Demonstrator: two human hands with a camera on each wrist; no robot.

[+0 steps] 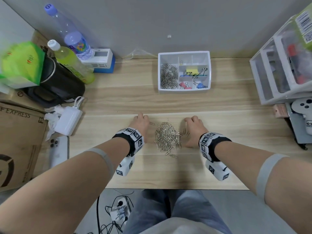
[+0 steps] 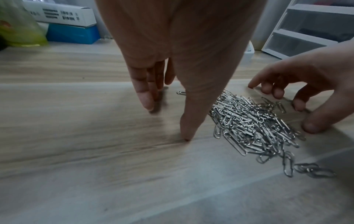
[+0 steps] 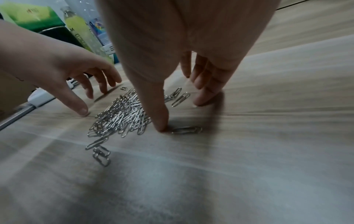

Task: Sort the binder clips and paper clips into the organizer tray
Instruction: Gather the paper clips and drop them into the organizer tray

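Paper clips (image 1: 168,136) lie in a loose heap at the centre of the head view on the wooden desk (image 1: 219,105), flanked by the left hand (image 1: 141,125) and right hand (image 1: 192,127), both relaxed and grasping nothing. The heap's long axis runs toward the lower edge of the frame, trailing strays there. The organizer tray (image 1: 209,71) sits above centre, well apart, with 1 compartment of paper clips and binder clips (image 1: 194,74) in others.

In the left wrist view, straight fingers (image 2: 145,97) touch the desk left of the heap; a stray clip (image 2: 181,92) lies beyond the thumb.

In the right wrist view, the thumb tip (image 3: 161,121) touches the desk beside 1 stray (image 3: 186,130) lying crosswise. Scooping inward would likely miss such outliers, and interlinked clips may spill on the way to the tray.
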